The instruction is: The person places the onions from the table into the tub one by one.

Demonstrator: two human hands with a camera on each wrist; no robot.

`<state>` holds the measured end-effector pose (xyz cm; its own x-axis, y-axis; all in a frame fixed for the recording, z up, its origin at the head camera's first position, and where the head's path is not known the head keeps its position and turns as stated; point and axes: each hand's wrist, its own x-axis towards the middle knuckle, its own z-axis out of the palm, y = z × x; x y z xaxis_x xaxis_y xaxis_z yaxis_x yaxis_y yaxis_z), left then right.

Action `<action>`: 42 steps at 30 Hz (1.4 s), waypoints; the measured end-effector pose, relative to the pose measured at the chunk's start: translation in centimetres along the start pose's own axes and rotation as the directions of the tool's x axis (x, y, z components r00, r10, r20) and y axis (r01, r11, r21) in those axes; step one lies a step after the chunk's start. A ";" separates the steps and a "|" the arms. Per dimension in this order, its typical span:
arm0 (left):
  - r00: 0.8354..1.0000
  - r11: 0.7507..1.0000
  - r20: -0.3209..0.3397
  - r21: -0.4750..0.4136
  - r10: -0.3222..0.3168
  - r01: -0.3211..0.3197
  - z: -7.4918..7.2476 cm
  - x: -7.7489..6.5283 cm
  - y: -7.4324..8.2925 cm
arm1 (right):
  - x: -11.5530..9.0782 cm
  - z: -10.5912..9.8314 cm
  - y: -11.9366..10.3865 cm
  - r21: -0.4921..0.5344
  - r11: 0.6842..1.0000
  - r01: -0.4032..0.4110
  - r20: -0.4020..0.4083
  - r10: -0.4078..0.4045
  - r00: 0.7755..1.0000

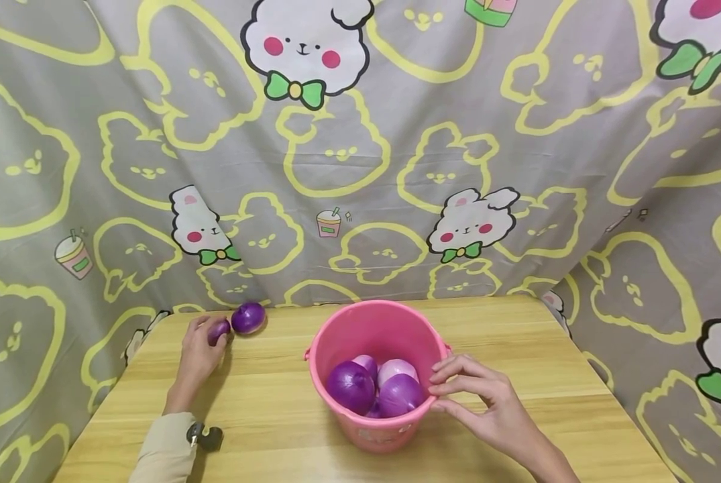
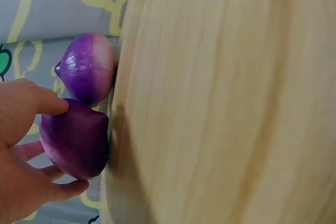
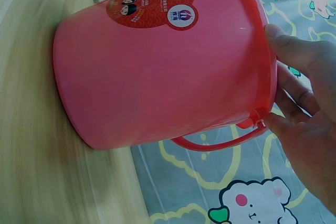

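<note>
At the table's back left, my left hand holds a purple onion between thumb and fingers, close to the wood. Touching it in the left wrist view is a second onion, purple with a paler side, lying at the back edge. My right hand holds the right side of the pink bucket's rim with its fingertips, near the handle joint. The upright pink bucket contains several onions, among them a dark purple onion and a paler onion. Lower ones are partly hidden.
The wooden table runs back to a grey curtain with yellow outlines and white cartoon animals, which also hangs at both sides. The bucket's pink handle hangs at its far side in the right wrist view.
</note>
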<state>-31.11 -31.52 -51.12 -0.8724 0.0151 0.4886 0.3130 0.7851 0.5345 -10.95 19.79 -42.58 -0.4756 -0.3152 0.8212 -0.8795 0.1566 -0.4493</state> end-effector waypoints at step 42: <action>0.993 0.999 -0.121 -0.033 0.002 -0.006 -0.3 -0.5 1.3 | -0.4 0.0 0.5 0.004 1.000 -0.015 0.003 0.015 1.000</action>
<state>-30.10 -30.68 -50.46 -0.8200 -0.0586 0.5694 0.3305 0.7638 0.5545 -11.17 20.00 -43.13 -0.4885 -0.3153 0.8136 -0.8724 0.1578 -0.4627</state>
